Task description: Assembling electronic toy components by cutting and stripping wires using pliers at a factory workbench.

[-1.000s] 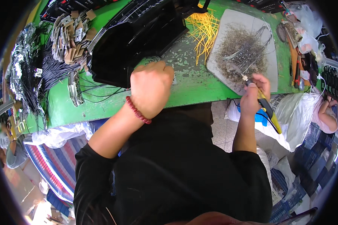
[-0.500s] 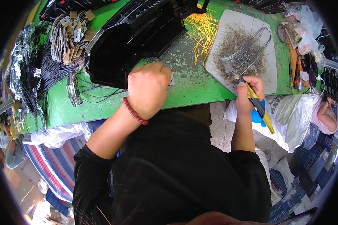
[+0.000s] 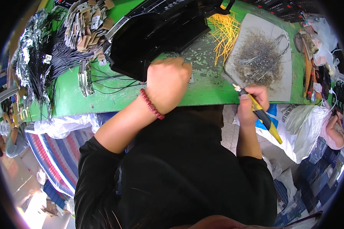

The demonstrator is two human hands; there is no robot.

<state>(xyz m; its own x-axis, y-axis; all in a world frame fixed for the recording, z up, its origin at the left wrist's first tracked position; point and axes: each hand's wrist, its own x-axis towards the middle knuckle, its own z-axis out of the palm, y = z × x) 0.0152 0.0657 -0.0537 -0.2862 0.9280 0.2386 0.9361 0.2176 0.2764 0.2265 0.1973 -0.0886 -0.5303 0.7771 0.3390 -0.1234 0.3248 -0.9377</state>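
Observation:
My right hand (image 3: 252, 105) grips a yellow-and-black soldering iron (image 3: 264, 121). Its metal tip points up and left, by the lower left edge of a pale board (image 3: 284, 82). Dark grit and a loose tangle of thin grey wire (image 3: 269, 57) lie on that board. My left hand (image 3: 168, 82), with a red bead bracelet (image 3: 152, 104) at the wrist, is closed in a fist at the near corner of a large black plastic housing (image 3: 141, 49). Its fingertips face away from view, and whatever they hold is hidden.
Yellow cut wires (image 3: 223, 36) lie between housing and board. Left on the green table (image 3: 118, 99) are stacked brown-and-grey pieces (image 3: 84, 32), black cables (image 3: 67, 57) and a silvery bundle (image 3: 30, 57). Tools (image 3: 311, 78) line the right end. A white sack (image 3: 298, 129) hangs below; another person's arm (image 3: 334, 129) shows far right.
The soldering iron has moved left from the gritty middle of the board to its lower left edge, toward my left hand. The whole view has shifted slightly; my left hand stays by the housing.

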